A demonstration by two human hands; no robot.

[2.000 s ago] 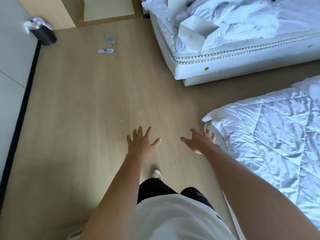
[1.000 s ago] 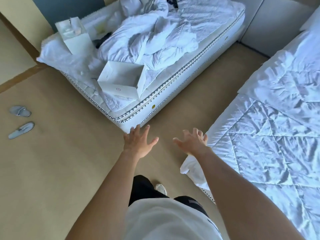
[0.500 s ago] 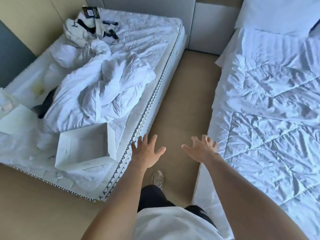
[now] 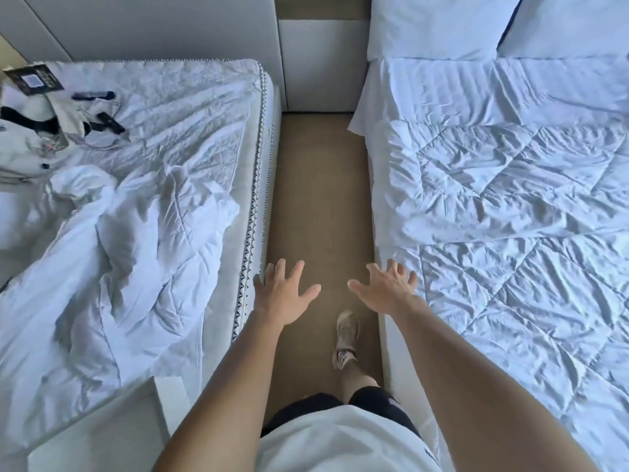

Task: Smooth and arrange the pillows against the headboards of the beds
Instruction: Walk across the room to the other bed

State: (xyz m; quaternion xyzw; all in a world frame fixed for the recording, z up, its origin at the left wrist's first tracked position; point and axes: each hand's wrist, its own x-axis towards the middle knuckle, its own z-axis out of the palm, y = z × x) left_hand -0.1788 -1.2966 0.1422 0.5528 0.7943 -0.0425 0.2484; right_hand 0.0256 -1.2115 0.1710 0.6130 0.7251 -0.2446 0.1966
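A person is standing in the strip of floor [image 4: 320,199] between two beds, facing their far ends, and is holding both arms out ahead. The left hand [image 4: 282,294] is hovering open, fingers spread and palm down, just beside the piped edge of the left bed [image 4: 252,185], gripping nothing. The right hand [image 4: 388,291] is likewise spreading its fingers, empty, at the near-left edge of the quilt [image 4: 510,267] covering the right bed; whether it is touching the fabric is unclear. Two white pillows are standing at the far end of that right bed, the left pillow [image 4: 439,25] and the right pillow [image 4: 571,25] side by side and touching, well apart from both hands. The quilt is lying wrinkled, with its far part folded back. On the left bed a crumpled duvet [image 4: 129,253] is bunching over the near half, and a scatter of small dark and white items [image 4: 51,110] is lying at the far left, in front of the grey headboard [image 4: 153,25]. A white box [image 4: 112,430] is sitting at the near left corner. One shoe [image 4: 347,332] is showing on the floor below the hands.
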